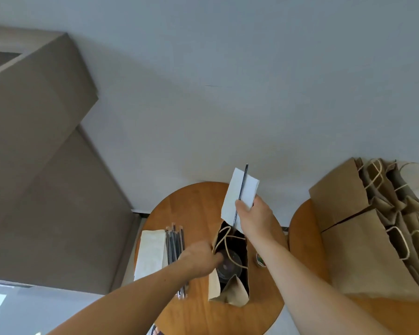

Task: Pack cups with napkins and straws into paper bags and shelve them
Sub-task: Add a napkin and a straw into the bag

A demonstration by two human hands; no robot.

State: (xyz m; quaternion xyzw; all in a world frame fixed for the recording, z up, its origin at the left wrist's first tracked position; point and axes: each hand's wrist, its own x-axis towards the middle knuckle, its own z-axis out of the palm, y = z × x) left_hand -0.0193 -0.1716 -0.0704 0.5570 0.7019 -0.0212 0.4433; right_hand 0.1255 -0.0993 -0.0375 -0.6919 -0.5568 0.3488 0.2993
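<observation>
Twine handles point(226, 238) across mouth of open bag point(230, 294), cup point(229, 265) inside.

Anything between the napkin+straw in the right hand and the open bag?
Nothing solid: the left hand holds the paper bag mouth open and the straw tip reaches it. Only the rope handles loop across the opening.

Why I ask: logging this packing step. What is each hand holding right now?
Left hand: closed, grip on the rim of the paper bag.
Right hand: closed, holding the napkin and straw together above the bag.
</observation>
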